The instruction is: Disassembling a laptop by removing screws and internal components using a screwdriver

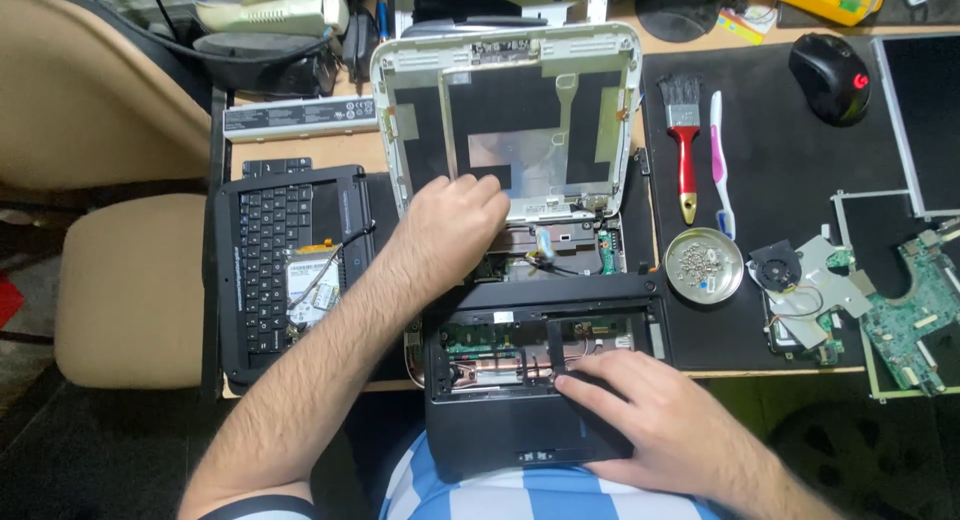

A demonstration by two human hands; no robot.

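While the left hand [455,220] rests with curled fingers on the hinge edge of the opened laptop [545,380], gripping nothing that can be made out, the right hand [640,410] lies flat and spread on the laptop's black base, fingertips at the edge of the open bay where copper piping and circuitry show. That laptop base sits at the desk's near edge, partly over the person's lap. Directly behind it, the white lid shell [505,110] stands tilted back, its screen panel removed. Left of the laptop lies a detached black keyboard [285,255] with a small card on top. Right of it sits a round metal dish of screws [704,265], with a red-handled brush [684,140] and a toothbrush [722,165] behind the dish, and a fan assembly [800,280] further right.
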